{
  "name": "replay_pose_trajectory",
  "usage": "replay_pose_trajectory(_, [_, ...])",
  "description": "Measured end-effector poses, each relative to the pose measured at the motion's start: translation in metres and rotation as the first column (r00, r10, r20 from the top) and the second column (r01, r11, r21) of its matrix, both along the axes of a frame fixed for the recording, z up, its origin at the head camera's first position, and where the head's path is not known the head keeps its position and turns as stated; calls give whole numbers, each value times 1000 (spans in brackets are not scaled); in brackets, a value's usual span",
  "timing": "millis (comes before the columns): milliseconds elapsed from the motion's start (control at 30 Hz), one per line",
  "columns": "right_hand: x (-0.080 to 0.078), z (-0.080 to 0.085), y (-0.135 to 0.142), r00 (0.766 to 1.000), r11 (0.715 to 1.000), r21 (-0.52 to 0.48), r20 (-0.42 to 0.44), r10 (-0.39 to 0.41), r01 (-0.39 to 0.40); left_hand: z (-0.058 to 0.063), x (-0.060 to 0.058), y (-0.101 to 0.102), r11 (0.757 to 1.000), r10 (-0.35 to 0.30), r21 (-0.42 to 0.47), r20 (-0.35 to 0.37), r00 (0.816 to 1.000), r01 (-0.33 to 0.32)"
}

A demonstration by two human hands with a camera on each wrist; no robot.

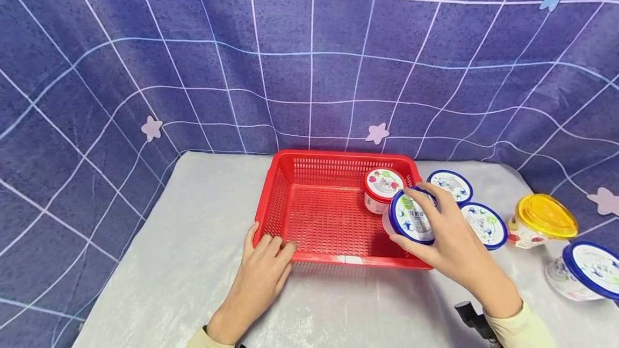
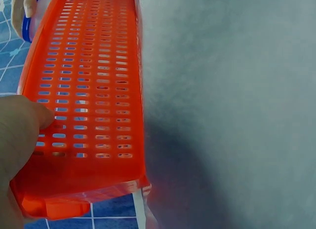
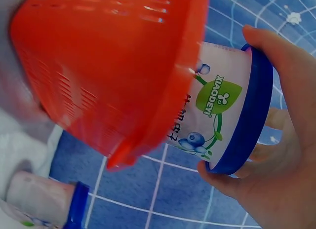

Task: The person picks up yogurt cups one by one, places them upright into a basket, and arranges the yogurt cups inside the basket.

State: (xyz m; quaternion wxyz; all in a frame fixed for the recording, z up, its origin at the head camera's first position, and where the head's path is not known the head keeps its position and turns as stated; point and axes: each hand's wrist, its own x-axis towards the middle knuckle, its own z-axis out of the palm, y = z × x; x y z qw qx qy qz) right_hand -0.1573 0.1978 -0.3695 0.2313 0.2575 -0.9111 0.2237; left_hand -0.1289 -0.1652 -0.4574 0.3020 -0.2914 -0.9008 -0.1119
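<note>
A red plastic basket (image 1: 329, 219) with slotted walls stands on the table. My left hand (image 1: 263, 273) grips its front left corner, fingers bent over the rim. With my right hand (image 1: 447, 238) I hold a blue-lidded tub (image 1: 413, 216) by its lid, over the basket's front right part. In the right wrist view the tub (image 3: 217, 100) shows a blueberry print, and the basket's wall hides its bottom. A red-lidded tub (image 1: 383, 189) sits inside the basket at the right, close beside the held one.
Right of the basket stand two blue-lidded tubs (image 1: 451, 186), one behind the other. Farther right are a yellow-lidded tub (image 1: 544, 219) and another blue-lidded tub (image 1: 587, 272). A blue gridded curtain (image 1: 309, 69) hangs behind the grey-white table (image 1: 193, 230).
</note>
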Motion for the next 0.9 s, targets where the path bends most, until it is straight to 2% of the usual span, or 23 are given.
replay_pose_trajectory(267, [-9, -13, -2, 1000, 1000, 16, -3, -3, 3, 0, -1, 0, 1000, -6, 11, -9, 1000, 6])
replay_pose_trajectory(600, [-16, -28, -2, 997, 998, 55, 66, -32, 28, 0, -2, 1, 1000, -11, 14, -27, 1000, 11])
replay_pose_trajectory(900, [-19, -36, -6, 994, 998, 66, 110, -27, 20, -1, -1, 0, 1000, -3, 2, -4, 1000, 3])
